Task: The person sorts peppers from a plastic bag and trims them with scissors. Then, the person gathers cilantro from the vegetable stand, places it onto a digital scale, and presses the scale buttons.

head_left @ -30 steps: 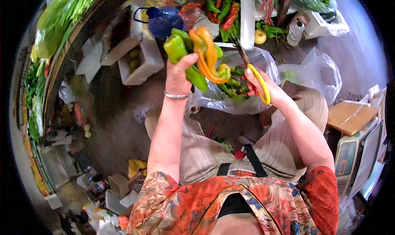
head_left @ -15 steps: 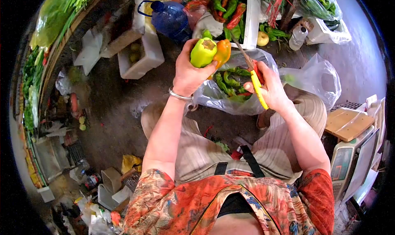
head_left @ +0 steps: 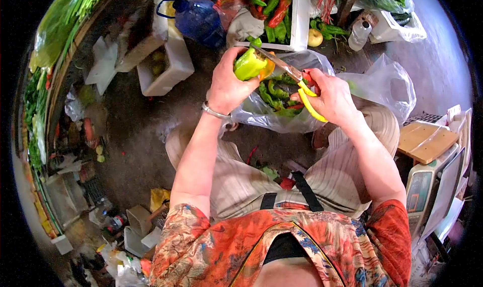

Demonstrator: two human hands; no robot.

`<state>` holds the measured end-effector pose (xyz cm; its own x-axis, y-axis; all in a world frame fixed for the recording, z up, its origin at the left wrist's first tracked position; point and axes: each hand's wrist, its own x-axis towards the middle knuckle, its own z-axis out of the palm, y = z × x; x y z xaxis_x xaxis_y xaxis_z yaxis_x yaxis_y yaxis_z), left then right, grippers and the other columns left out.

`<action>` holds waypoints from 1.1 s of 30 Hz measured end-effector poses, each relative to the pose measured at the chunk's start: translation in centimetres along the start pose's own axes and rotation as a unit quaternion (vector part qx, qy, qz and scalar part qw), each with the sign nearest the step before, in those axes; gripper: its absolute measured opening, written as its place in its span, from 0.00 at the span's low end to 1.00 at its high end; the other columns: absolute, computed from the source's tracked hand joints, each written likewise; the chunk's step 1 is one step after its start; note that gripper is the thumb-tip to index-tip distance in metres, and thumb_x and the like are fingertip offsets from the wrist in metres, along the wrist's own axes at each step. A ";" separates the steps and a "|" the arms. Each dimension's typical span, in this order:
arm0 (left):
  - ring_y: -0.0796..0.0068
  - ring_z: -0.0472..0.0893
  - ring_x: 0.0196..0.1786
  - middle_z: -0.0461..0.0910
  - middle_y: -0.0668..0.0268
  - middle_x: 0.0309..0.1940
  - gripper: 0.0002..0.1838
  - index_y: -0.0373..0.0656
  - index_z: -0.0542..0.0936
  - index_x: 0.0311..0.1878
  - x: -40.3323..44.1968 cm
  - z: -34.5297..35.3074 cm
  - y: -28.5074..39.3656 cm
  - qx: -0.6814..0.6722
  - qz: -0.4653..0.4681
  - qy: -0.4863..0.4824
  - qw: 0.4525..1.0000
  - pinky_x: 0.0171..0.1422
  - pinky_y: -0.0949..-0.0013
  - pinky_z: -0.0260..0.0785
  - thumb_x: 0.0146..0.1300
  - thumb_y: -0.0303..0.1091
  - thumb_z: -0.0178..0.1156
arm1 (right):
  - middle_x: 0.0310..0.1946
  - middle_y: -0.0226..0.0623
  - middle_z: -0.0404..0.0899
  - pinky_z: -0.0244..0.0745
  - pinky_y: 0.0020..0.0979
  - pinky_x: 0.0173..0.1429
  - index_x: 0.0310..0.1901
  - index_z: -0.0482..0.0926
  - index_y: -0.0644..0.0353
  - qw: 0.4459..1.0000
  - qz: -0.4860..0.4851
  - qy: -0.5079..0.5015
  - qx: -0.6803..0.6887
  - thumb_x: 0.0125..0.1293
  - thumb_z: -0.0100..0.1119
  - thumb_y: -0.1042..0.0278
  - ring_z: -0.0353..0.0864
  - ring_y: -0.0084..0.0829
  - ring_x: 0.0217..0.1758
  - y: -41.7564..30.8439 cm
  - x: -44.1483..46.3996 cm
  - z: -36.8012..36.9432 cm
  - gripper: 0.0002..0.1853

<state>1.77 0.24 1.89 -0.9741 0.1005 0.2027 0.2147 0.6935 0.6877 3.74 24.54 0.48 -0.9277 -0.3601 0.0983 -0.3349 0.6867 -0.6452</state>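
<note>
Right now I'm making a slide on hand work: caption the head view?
Left hand gripping green and orange peppers, right hand holding scissors to them, near a clear plastic bag.

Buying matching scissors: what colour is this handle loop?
The visible handle loop is yellow, clearest in the head view.

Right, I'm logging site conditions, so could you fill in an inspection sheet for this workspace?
Surface: dark floor, with a leaf scrap on it.
Job's things: green pepper and orange pepper; yellow-handled scissors, blades at the peppers; clear bag with peppers inside.
Clutter: blue jug; white box of peppers; boxes lower left.
Hands: left hand holds both peppers; right hand grips the scissors.
Cables: nothing seen.
Surroundings: leafy greens left; wooden board right.
</note>
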 end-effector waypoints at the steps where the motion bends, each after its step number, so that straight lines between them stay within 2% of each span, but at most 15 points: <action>1: 0.70 0.79 0.45 0.79 0.61 0.42 0.28 0.38 0.72 0.51 0.1 -0.1 0.4 -0.033 -0.035 -0.023 0.999 0.53 0.69 0.70 0.43 0.28 0.69 | 0.18 0.42 0.70 0.69 0.38 0.29 0.41 0.74 0.62 1.000 -0.003 0.004 0.012 0.52 0.68 0.46 0.74 0.40 0.22 0.2 0.0 0.1 0.27; 5: 0.75 0.78 0.45 0.79 0.65 0.43 0.28 0.38 0.72 0.52 0.2 0.5 -0.4 -0.190 -0.104 -0.085 0.973 0.53 0.71 0.69 0.44 0.26 0.68 | 0.18 0.35 0.69 0.67 0.32 0.26 0.41 0.73 0.61 0.992 0.042 -0.073 0.097 0.55 0.67 0.45 0.72 0.28 0.20 0.7 0.0 1.0 0.26; 6: 0.75 0.78 0.45 0.79 0.65 0.43 0.28 0.38 0.72 0.52 0.3 0.8 -0.7 -0.190 -0.106 -0.084 0.972 0.53 0.71 0.69 0.44 0.26 0.68 | 0.20 0.31 0.71 0.68 0.29 0.27 0.41 0.73 0.61 0.945 0.132 -0.092 0.286 0.56 0.66 0.44 0.72 0.27 0.20 0.2 0.0 1.1 0.27; 7: 0.76 0.78 0.44 0.79 0.67 0.42 0.27 0.38 0.73 0.51 0.2 1.3 -1.0 -0.268 -0.136 -0.077 0.951 0.52 0.71 0.70 0.43 0.25 0.69 | 0.22 0.28 0.74 0.69 0.26 0.28 0.41 0.74 0.61 0.854 0.216 -0.109 0.461 0.56 0.66 0.42 0.71 0.25 0.20 -0.1 0.1 1.2 0.27; 10: 0.78 0.77 0.41 0.78 0.70 0.40 0.26 0.38 0.74 0.50 0.0 1.8 -1.0 -0.398 -0.178 -0.074 0.897 0.50 0.73 0.70 0.44 0.21 0.70 | 0.26 0.23 0.72 0.67 0.20 0.30 0.43 0.73 0.61 0.861 0.197 -0.038 0.467 0.55 0.67 0.44 0.70 0.15 0.25 0.5 0.6 2.0 0.28; 11: 0.76 0.77 0.45 0.78 0.69 0.43 0.26 0.38 0.73 0.52 -0.1 1.8 -1.2 -0.411 -0.195 -0.093 0.886 0.53 0.71 0.70 0.47 0.21 0.68 | 0.34 0.29 0.75 0.71 0.22 0.39 0.48 0.73 0.63 0.848 0.209 -0.029 0.486 0.53 0.70 0.46 0.75 0.21 0.34 0.5 0.8 1.9 0.31; 13: 0.74 0.77 0.48 0.78 0.67 0.46 0.25 0.39 0.73 0.54 0.0 1.9 -0.9 -0.427 -0.211 -0.113 0.872 0.56 0.69 0.69 0.50 0.21 0.66 | 0.37 0.31 0.76 0.71 0.24 0.45 0.51 0.72 0.63 0.854 0.195 -0.027 0.481 0.51 0.72 0.47 0.76 0.23 0.39 0.7 1.1 2.2 0.33; 15: 0.74 0.77 0.49 0.78 0.67 0.47 0.25 0.40 0.73 0.55 -0.1 1.9 -0.2 -0.506 -0.253 -0.137 0.813 0.56 0.69 0.69 0.51 0.20 0.66 | 0.45 0.37 0.77 0.68 0.29 0.58 0.59 0.67 0.64 0.867 0.207 -0.024 0.453 0.48 0.75 0.52 0.75 0.30 0.51 1.4 1.3 2.9 0.40; 16: 0.74 0.77 0.49 0.78 0.67 0.47 0.25 0.40 0.73 0.55 -0.1 2.0 -0.1 -0.509 -0.253 -0.138 0.811 0.56 0.69 0.69 0.51 0.20 0.66 | 0.45 0.37 0.77 0.68 0.29 0.58 0.59 0.67 0.64 0.867 0.209 -0.024 0.451 0.48 0.75 0.52 0.75 0.30 0.51 1.5 1.1 3.2 0.40; 18: 0.76 0.78 0.45 0.78 0.68 0.43 0.25 0.39 0.74 0.52 -0.2 2.3 0.1 -0.539 -0.249 -0.129 0.794 0.52 0.71 0.71 0.49 0.18 0.67 | 0.36 0.27 0.74 0.67 0.24 0.39 0.47 0.70 0.59 0.830 0.197 -0.009 0.522 0.53 0.72 0.58 0.72 0.20 0.37 0.9 1.2 3.8 0.25; 22: 0.77 0.78 0.45 0.78 0.68 0.44 0.27 0.39 0.72 0.54 -0.5 3.1 0.3 -0.506 -0.220 -0.121 0.825 0.52 0.71 0.71 0.48 0.19 0.67 | 0.42 0.29 0.76 0.69 0.24 0.41 0.54 0.70 0.60 0.815 0.179 -0.050 0.549 0.52 0.73 0.59 0.74 0.21 0.42 -0.2 1.4 3.4 0.31; 24: 0.76 0.77 0.45 0.77 0.68 0.45 0.30 0.39 0.71 0.55 -0.7 3.5 0.1 -0.435 -0.163 -0.089 0.881 0.53 0.71 0.70 0.46 0.20 0.68 | 0.42 0.27 0.75 0.69 0.24 0.43 0.56 0.69 0.59 0.802 0.186 -0.050 0.565 0.52 0.73 0.59 0.73 0.21 0.41 -0.2 1.6 3.6 0.32; 25: 0.77 0.77 0.45 0.77 0.67 0.44 0.32 0.38 0.70 0.55 -0.7 3.4 0.2 -0.355 -0.142 -0.074 0.921 0.54 0.72 0.70 0.44 0.23 0.69 | 0.46 0.30 0.76 0.68 0.25 0.50 0.58 0.68 0.60 0.800 0.190 -0.060 0.566 0.50 0.74 0.59 0.74 0.23 0.47 -0.1 1.6 3.5 0.35; 26: 0.77 0.77 0.45 0.77 0.67 0.44 0.32 0.38 0.70 0.55 -0.7 3.2 0.5 -0.355 -0.141 -0.074 0.921 0.54 0.72 0.70 0.44 0.23 0.69 | 0.49 0.34 0.77 0.67 0.27 0.58 0.59 0.68 0.61 0.797 0.194 -0.070 0.568 0.49 0.74 0.59 0.74 0.26 0.52 0.0 1.6 3.5 0.37; 33: 0.76 0.77 0.46 0.78 0.64 0.44 0.31 0.37 0.70 0.54 -0.8 2.8 1.0 -0.276 -0.092 -0.062 0.955 0.54 0.71 0.70 0.43 0.25 0.69 | 0.50 0.33 0.77 0.66 0.27 0.58 0.60 0.67 0.60 0.769 0.223 -0.077 0.594 0.49 0.75 0.57 0.73 0.26 0.53 0.5 1.6 3.8 0.38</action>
<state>2.55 2.84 0.43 -0.9927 0.1198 -0.0171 0.0109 0.2293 0.9733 2.70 21.95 -2.59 -0.8452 -0.3899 -0.3657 0.4833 -0.2650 -0.8344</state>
